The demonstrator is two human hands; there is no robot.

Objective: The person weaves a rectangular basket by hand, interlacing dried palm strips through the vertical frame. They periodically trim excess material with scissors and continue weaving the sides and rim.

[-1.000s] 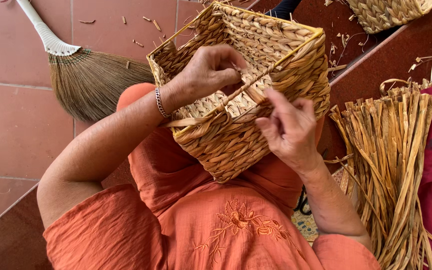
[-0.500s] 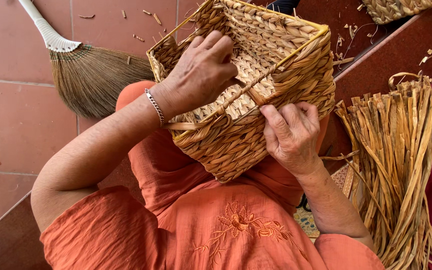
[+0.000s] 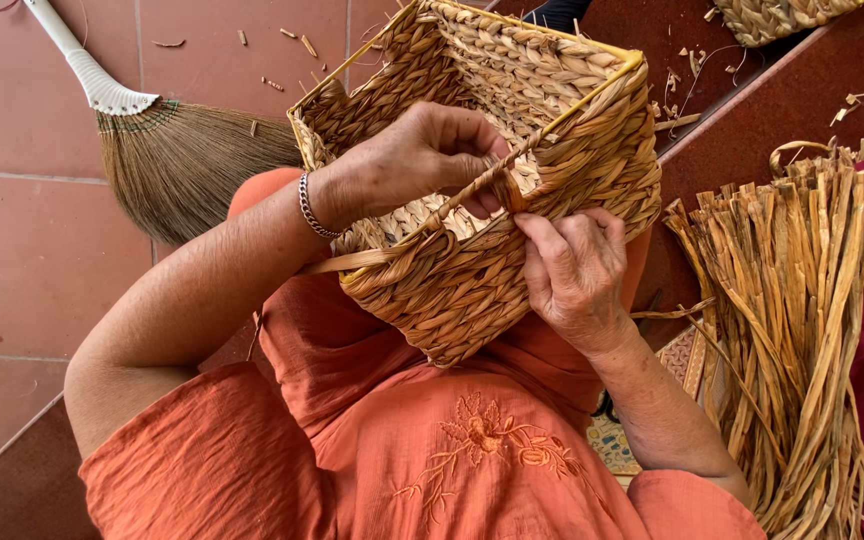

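A red tiled floor is lying beneath a seated person weaving. The left hand is pinching a fibre strand over the woven basket on the lap; the right hand is bracing its rim. Keeping that strand taut should tighten the binding.

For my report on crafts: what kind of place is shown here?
Probably a home or yard spot for basket weaving: a red tiled floor, a bundle of dried reed strips, a broom, and a half-woven basket in hand.
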